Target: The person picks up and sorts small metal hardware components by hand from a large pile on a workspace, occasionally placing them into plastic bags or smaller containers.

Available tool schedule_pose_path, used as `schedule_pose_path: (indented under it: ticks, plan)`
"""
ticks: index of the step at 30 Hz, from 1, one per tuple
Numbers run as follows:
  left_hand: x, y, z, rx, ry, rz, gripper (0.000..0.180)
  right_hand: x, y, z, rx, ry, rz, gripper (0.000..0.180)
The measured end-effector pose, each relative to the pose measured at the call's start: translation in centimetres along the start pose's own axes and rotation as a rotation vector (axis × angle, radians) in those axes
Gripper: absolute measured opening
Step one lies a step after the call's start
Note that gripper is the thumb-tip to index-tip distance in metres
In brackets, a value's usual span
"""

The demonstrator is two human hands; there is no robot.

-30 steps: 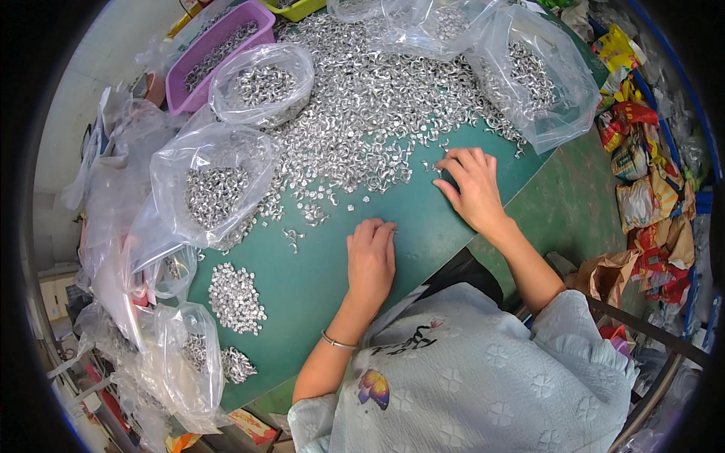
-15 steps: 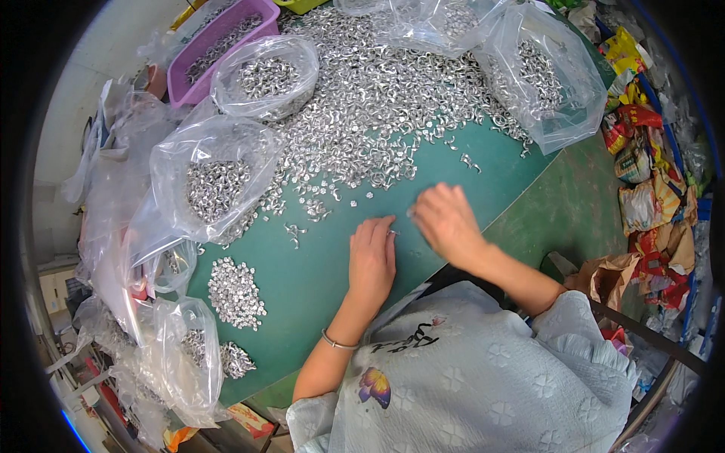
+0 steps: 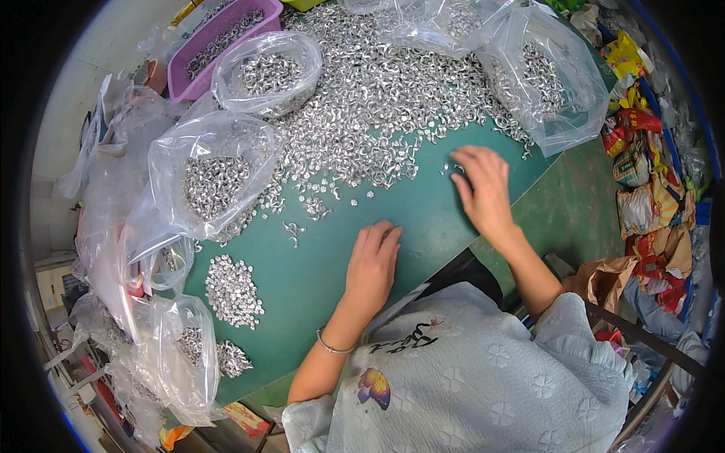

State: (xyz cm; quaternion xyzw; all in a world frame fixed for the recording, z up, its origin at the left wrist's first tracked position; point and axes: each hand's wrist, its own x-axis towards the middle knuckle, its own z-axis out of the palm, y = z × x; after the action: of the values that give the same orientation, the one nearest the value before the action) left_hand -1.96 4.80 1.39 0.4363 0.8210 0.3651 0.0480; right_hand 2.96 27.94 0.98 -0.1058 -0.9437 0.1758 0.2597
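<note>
On the green table top (image 3: 332,283), my left hand (image 3: 371,264) rests with its fingers bent and close together. Its thumb and whatever the fingertips may pinch are hidden. My right hand (image 3: 483,189) reaches further off to the right, thumb and fingers apart. A few small silvery metal pieces (image 3: 446,168) lie just by its fingertips. Beyond both hands spreads a large heap of small, shiny, curved metal parts (image 3: 377,98). Several stray pieces (image 3: 294,232) lie between the heap and my left hand.
To the left sits a flat pile of small metal bits (image 3: 232,293). Clear plastic bags with metal parts stand around the heap: one at left (image 3: 215,181), one further back (image 3: 272,74), one at right (image 3: 540,83). A purple basket (image 3: 178,75) is at the far left.
My right hand has moved away from the left hand, to the right and further out, to the loose pieces near the heap. The left hand has stayed nearly in place.
</note>
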Motion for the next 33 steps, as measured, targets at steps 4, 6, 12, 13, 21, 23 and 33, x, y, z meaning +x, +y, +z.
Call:
schedule_pose_path:
  ticks: [4,6,12,13,21,23,33]
  plan:
    - [-0.5,-0.4,-0.2,0.014,-0.001,0.013,0.031,0.2,-0.2,-0.2,-0.036,0.013,0.031,0.025]
    - [-0.4,-0.4,-0.3,-0.010,-0.019,0.005,0.035,-0.2,0.0,0.7,-0.027,-0.029,-0.002,0.024]
    - [-0.7,-0.2,-0.5,-0.068,0.023,-0.050,0.035,0.2,1.5,-1.1,0.020,0.046,0.048,0.023]
    - [-0.7,-0.1,-0.4,-0.070,0.025,-0.058,0.035,0.2,1.6,-1.1,0.006,0.032,0.014,0.021]
    - [-0.2,0.0,0.4,-0.120,0.037,-0.097,0.033,-2.4,-2.9,-0.3,0.139,-0.219,-0.141,0.017]
    - [0.0,0.5,0.8,-0.120,0.038,-0.112,0.037,-2.0,-3.1,-0.4,0.216,-0.177,-0.100,0.017]
    - [-0.6,-0.8,1.8,0.033,-0.057,0.036,0.042,-2.6,-5.0,0.0,0.331,-0.364,-0.136,0.016]
